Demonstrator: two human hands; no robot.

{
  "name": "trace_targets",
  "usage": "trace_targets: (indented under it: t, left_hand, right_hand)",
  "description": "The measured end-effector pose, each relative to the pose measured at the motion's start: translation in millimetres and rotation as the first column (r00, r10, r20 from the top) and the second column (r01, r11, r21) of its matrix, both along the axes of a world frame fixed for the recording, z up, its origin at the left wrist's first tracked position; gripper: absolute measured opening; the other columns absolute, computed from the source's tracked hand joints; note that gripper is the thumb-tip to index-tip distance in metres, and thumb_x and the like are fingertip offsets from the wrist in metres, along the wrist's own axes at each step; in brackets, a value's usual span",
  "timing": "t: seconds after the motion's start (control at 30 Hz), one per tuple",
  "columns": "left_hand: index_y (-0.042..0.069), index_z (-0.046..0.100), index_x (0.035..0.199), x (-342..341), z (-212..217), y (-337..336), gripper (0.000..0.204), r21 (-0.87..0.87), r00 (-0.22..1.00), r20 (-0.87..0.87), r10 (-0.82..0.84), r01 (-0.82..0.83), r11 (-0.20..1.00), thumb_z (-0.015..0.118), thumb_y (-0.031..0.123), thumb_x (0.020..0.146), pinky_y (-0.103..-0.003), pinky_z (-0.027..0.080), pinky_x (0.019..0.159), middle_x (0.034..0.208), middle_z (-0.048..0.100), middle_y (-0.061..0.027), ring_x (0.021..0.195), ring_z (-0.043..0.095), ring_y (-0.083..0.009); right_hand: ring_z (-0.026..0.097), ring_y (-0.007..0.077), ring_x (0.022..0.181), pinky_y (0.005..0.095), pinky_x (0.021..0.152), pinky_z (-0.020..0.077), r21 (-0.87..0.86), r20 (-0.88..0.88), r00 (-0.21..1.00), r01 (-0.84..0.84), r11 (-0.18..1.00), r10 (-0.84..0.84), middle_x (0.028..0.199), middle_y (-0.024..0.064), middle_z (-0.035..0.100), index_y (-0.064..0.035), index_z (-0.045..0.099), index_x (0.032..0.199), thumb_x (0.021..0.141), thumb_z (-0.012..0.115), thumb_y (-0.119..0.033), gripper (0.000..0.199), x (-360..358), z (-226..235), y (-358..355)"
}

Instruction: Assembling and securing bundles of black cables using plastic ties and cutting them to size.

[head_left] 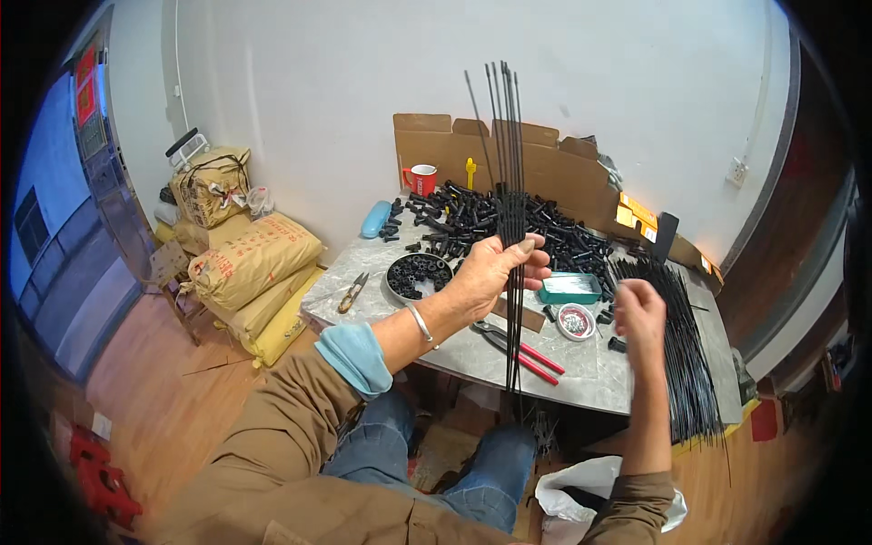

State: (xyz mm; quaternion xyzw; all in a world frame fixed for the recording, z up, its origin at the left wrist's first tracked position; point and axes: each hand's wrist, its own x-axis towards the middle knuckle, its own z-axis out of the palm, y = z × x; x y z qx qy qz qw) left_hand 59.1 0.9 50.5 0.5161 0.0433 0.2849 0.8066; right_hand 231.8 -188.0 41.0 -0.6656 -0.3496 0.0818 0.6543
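Note:
My left hand (pixel 490 274) is closed around a bundle of long thin black rods (pixel 511 213), held upright over the front of the table. Their upper ends fan out a little, and several have thicker tips. To the right, my right hand (pixel 641 313) is raised with its fingers curled in, slightly blurred; whatever it may hold is hidden. Beside and beneath it lies a large pile of similar black rods (pixel 677 363). Pliers with red handles (pixel 542 363) rest on the table below the left hand. Near them stands a small round tub (pixel 575 322) of tiny metal parts.
Behind my hands is a heap of black plastic parts (pixel 563 227) against a cardboard sheet (pixel 436 136). A round tray (pixel 392 289), teal box (pixel 581 290), scissors (pixel 353 292), blue case (pixel 375 219) and red mug (pixel 421 179) share the table (pixel 599 386). Stacked sacks (pixel 254 259) stand left.

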Motion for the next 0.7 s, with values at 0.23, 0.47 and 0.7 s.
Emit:
trace_targets:
  t: [0.23,0.47,0.7]
  left_hand:
    - [0.002,0.062,0.097,-11.5,0.9,-14.7,0.026,0.057,0.997,-0.057,0.055,-0.052,0.997,0.062,0.028,0.093,-0.027,0.056,0.065,0.086,0.067,-0.0075,0.074,0.066,-0.015]
    - [0.004,0.058,0.115,-18.4,0.5,-17.2,0.034,0.031,0.992,-0.087,0.089,-0.087,0.996,0.061,0.03,0.093,-0.029,0.057,0.064,0.091,0.067,-0.0082,0.075,0.068,-0.0161]
    - [0.008,0.049,0.129,-21.6,-13.2,2.2,0.037,-0.073,0.998,0.001,0.064,-0.064,0.995,0.057,0.021,0.095,-0.033,0.058,0.07,0.097,0.066,-0.0099,0.082,0.068,-0.0199]
  right_hand:
    - [0.049,0.0035,0.048,0.0198,0.042,0.0385,0.061,0.246,0.964,-0.118,0.991,0.099,0.065,-0.0008,0.057,-0.0006,0.059,0.089,0.089,0.06,-0.006,0.006,-98.8,-21.8,50.1]
    - [0.049,0.0038,0.053,0.021,0.048,0.041,0.025,0.356,0.932,-0.075,0.997,0.061,0.068,0.0004,0.06,0.0014,0.062,0.089,0.088,0.063,-0.007,0.009,-114.2,-15.2,55.6]
    - [0.059,0.0121,0.06,0.0272,0.057,0.0471,-0.144,0.239,0.967,-0.059,0.988,0.093,0.07,0.0037,0.064,0.0013,0.066,0.09,0.09,0.061,-0.017,0.019,-91.8,-32.4,49.7]
